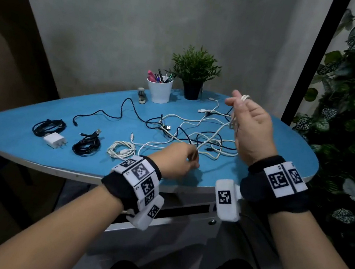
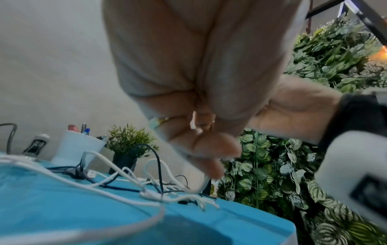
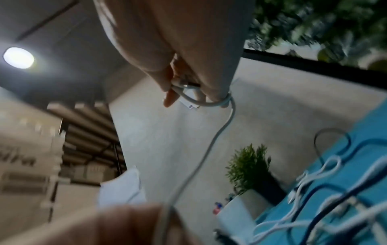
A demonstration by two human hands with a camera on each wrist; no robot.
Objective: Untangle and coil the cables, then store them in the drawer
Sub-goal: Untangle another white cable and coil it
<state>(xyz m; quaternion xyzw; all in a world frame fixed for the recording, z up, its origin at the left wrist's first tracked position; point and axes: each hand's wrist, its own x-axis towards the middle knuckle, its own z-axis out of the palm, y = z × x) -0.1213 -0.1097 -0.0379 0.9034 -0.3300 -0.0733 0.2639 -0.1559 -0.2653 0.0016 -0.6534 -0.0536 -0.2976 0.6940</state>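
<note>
A tangle of white and black cables [image 1: 196,134] lies on the blue table [image 1: 25,137], middle to right. My right hand [image 1: 236,99] is raised above it, with loops of a white cable [image 1: 244,97] wound over its fingers; the right wrist view shows the loops [image 3: 201,101] and a white plug gripped there. From that hand the white cable runs down to my left hand [image 1: 192,159], which pinches it just above the table near the front edge. In the left wrist view its fingertips [image 2: 215,172] hold the strand [image 2: 204,184].
Three coiled cables lie at the left: a black one with a white charger [image 1: 55,139], a black one [image 1: 86,143] and a white one [image 1: 121,150]. A white pen cup [image 1: 158,89], a stapler [image 1: 141,95] and a potted plant [image 1: 194,73] stand at the back. A white drawer unit [image 1: 183,223] sits under the table.
</note>
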